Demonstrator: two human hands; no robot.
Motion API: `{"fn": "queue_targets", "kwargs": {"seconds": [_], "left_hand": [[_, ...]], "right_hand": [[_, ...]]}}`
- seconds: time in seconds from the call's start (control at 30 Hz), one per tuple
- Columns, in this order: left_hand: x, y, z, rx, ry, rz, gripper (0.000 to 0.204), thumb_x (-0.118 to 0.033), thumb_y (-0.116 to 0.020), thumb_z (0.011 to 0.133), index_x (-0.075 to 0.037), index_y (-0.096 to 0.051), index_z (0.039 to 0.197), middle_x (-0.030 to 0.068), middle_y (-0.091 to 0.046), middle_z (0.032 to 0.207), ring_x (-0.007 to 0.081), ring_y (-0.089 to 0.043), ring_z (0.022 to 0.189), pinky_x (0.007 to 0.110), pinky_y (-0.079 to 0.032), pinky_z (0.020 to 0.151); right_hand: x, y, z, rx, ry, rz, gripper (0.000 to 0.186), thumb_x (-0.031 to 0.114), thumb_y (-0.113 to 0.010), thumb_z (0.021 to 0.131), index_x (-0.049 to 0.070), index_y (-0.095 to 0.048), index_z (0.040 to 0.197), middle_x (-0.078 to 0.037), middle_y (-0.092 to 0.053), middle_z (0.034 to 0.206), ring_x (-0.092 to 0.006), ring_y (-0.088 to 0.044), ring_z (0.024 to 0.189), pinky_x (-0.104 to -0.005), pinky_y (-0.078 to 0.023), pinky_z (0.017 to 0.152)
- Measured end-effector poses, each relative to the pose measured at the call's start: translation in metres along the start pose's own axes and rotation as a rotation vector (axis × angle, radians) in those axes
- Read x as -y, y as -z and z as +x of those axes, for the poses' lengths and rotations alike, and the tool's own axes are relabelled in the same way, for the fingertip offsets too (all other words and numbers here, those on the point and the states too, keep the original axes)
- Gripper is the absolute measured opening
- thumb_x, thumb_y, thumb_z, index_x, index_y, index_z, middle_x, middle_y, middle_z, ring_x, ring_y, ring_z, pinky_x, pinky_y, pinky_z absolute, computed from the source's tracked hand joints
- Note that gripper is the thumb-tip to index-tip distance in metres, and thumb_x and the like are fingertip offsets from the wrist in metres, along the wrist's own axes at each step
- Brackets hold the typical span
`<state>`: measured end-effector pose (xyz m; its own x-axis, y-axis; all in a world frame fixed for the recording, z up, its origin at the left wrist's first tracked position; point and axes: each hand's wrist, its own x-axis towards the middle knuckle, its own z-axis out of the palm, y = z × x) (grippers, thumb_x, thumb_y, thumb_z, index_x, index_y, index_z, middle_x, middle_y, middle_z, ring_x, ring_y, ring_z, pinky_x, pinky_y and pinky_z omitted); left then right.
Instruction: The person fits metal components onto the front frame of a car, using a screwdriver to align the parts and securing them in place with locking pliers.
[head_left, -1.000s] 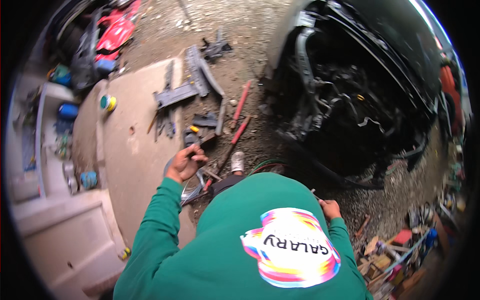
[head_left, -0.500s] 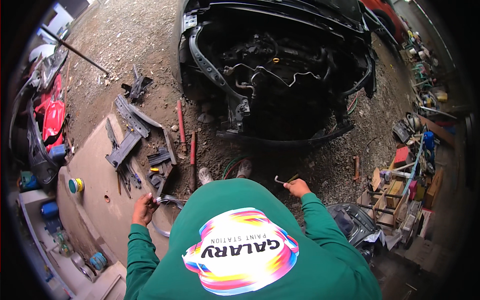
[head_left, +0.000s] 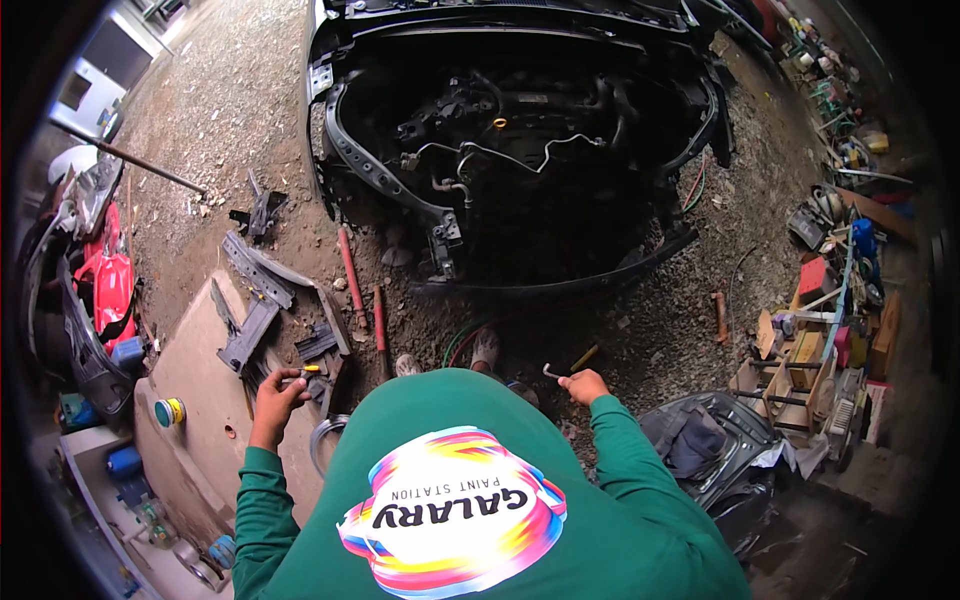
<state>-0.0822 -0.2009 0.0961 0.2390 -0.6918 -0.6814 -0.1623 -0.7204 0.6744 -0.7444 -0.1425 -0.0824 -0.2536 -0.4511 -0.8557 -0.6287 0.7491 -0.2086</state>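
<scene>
Rod of bent metal [head_left: 550, 371] juts from closed right hand [head_left: 583, 387]; left hand [head_left: 279, 400], well apart, curls near yellow object [head_left: 312, 369], hold unclear, open car front [head_left: 540, 110] ahead.

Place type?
Probably a car repair shop or yard: a car stripped open at the front, loose metal parts lying nearby, and a red panel at far left.

I see gravel ground [head_left: 225, 130], brighter toward far left corner; concrete slab [head_left: 180, 360], pale shelving [head_left: 90, 437] by left edge; dim right edge, perhaps wall [head_left: 888, 75].
</scene>
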Motion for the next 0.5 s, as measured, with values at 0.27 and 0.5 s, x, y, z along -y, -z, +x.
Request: {"fn": "queue_targets", "kwargs": {"seconds": [0.27, 0.5], "left_hand": [[-0.166, -0.097, -0.062, 0.115, -0.515, 0.137, 0.036, -0.014, -0.079, 0.101, 0.001, -0.064, 0.131, 0.0079, -0.072, 0.111, 0.0148, -0.072, 0.101, 0.032, -0.06, 0.089], [-0.299, -0.19, -0.181, 0.145, -1.104, 0.147, 0.056, -0.026, -0.087, 0.085, 0.008, -0.067, 0.126, 0.0125, -0.078, 0.102, 0.0213, -0.079, 0.092, 0.032, -0.059, 0.082]], "right_hand": [[-0.017, 0.01, 0.024, 0.028, 0.01, 0.084, 0.045, 0.044, -0.076, 0.102, 0.0, -0.083, 0.107, -0.014, -0.078, 0.082, -0.0248, -0.074, 0.071, -0.0425, -0.059, 0.072], [-0.034, 0.016, 0.044, 0.002, 0.06, 0.059, 0.045, 0.042, -0.073, 0.105, -0.003, -0.081, 0.105, -0.016, -0.077, 0.08, -0.0246, -0.072, 0.064, -0.0432, -0.057, 0.064]]}}
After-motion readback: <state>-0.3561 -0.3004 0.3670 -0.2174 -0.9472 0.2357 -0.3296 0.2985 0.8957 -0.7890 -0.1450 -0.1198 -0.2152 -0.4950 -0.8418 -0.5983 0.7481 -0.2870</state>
